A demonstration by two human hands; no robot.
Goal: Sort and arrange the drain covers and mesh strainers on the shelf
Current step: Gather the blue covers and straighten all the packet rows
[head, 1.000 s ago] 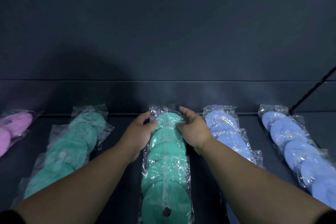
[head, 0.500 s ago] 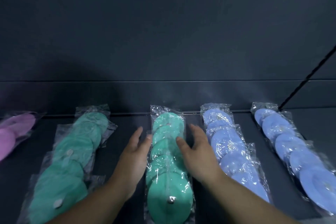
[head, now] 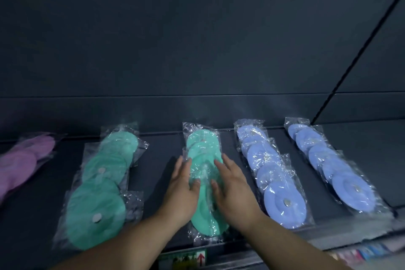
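Rows of round drain covers in clear bags lie on a dark shelf (head: pixel 236 245). The middle green row (head: pixel 202 144) runs front to back. My left hand (head: pixel 183 190) lies flat against its left side, fingers straight. My right hand (head: pixel 233 186) lies flat against its right side, thumb on top of the bags. Between them they hide part of the row's near half.
A second green row (head: pixel 103 182) lies to the left, with a purple row (head: pixel 19 166) at the far left. Two blue rows (head: pixel 269 173) (head: pixel 333 164) lie to the right. The dark back wall (head: pixel 197 112) stands behind. A label strip (head: pixel 184 258) runs along the front edge.
Both hands have slid from the far end of the middle green row toward its near half, opening from a grip to flat palms. The view has pulled back, showing the shelf's front edge.
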